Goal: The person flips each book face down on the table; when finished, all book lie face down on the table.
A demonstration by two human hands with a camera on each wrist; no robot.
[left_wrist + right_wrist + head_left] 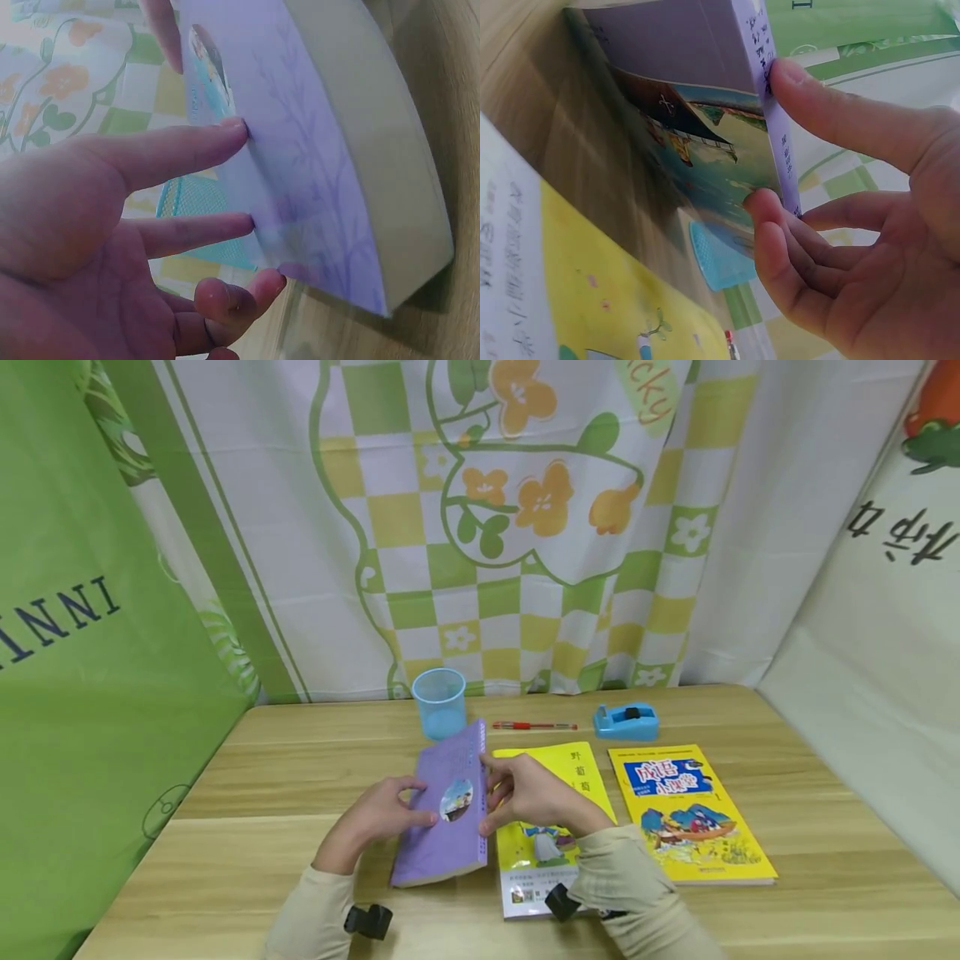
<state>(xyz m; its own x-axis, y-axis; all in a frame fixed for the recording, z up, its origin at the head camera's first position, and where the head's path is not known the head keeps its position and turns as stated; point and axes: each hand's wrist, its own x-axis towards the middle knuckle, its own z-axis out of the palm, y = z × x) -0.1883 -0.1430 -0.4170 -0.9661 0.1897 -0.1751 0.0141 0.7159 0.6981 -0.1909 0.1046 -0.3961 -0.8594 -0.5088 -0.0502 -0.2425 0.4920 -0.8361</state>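
Note:
A purple book (447, 810) stands tilted over the table, its spine raised on the right. My right hand (528, 789) pinches it at the spine, thumb on the spine and fingers against the pictured cover (705, 146). Against the other purple cover (300, 150), my left hand (382, 814) rests the tips of its thumb and fingers, which are fairly straight. Beneath my right forearm lies a yellow book (558, 768), partly covered by that hand and sleeve. Another yellow book (693, 814) lies flat farther right.
Behind the purple book stands a clear blue cup (440, 706). A red pen (535, 726) lies to its right, followed by a blue tape dispenser (627, 722). The wooden table (300, 760) ends at a patterned curtain (480, 568) at the back.

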